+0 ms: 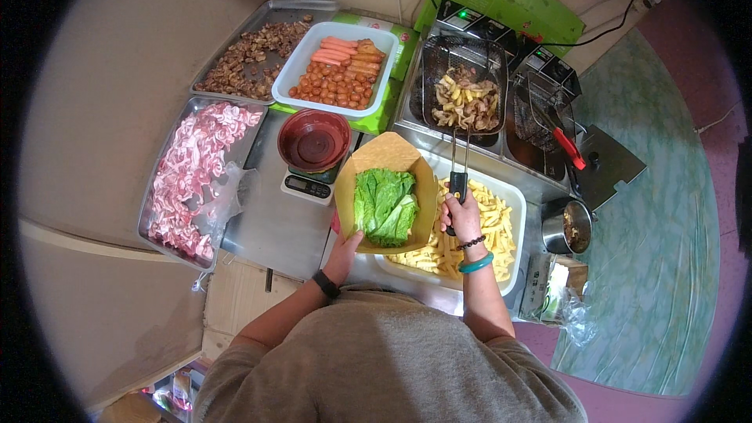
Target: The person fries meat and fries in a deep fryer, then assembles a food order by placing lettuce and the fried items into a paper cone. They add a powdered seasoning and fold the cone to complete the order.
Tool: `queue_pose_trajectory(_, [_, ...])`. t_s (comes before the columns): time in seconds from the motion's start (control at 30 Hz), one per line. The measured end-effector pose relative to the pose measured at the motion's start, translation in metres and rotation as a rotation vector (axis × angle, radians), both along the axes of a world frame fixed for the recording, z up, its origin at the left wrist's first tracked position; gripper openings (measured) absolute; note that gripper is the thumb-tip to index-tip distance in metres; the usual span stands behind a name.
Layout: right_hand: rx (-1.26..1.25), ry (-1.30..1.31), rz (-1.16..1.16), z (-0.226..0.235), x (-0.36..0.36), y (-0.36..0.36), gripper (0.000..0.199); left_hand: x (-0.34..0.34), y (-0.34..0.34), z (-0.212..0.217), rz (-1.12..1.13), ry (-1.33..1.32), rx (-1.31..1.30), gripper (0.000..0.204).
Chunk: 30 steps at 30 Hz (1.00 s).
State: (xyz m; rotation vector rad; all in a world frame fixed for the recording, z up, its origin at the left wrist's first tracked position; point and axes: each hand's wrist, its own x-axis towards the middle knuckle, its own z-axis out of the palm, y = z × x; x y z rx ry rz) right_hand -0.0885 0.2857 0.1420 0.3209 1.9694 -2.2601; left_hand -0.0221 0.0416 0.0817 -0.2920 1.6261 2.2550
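My left hand point(343, 257) grips the near edge of a brown paper food box point(392, 150), its fingers partly hidden under it. Green lettuce leaves point(385, 202) line the inside of the box. My right hand point(462, 218) is wrapped round the black handle of a wire fryer basket point(501, 63). Fried meat pieces and yellow fries point(467, 100) lie in the basket, which sits over the left well of the fryer point(407, 113). Beneath my right hand and the box is a white tub point(519, 227) of pale cut fries point(495, 223).
At the left stand a metal tray point(149, 211) of raw sliced meat and another tray point(270, 12) of browned meat. A white tub point(283, 82) holds sausages. A red bowl point(313, 139) rests on a scale point(307, 188). Right are a second basket point(540, 113) and a metal pot point(554, 233).
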Motion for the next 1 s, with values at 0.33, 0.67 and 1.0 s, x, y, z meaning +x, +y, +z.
queue_pose_trajectory(0.33, [-0.282,-0.062,-0.024,0.025,-0.005,0.01,0.022,-0.002,-0.001,0.004,-0.033,0.015,-0.089,0.044])
queue_pose_trajectory(0.67, [-0.357,-0.051,0.039,0.02,-0.009,0.011,0.023,-0.005,0.004,0.007,0.006,-0.076,-0.026,0.04])
queue_pose_trajectory(1.0, [-0.393,-0.094,0.071,0.014,-0.011,0.021,0.024,-0.009,0.009,-0.002,0.056,0.091,-0.022,0.035])
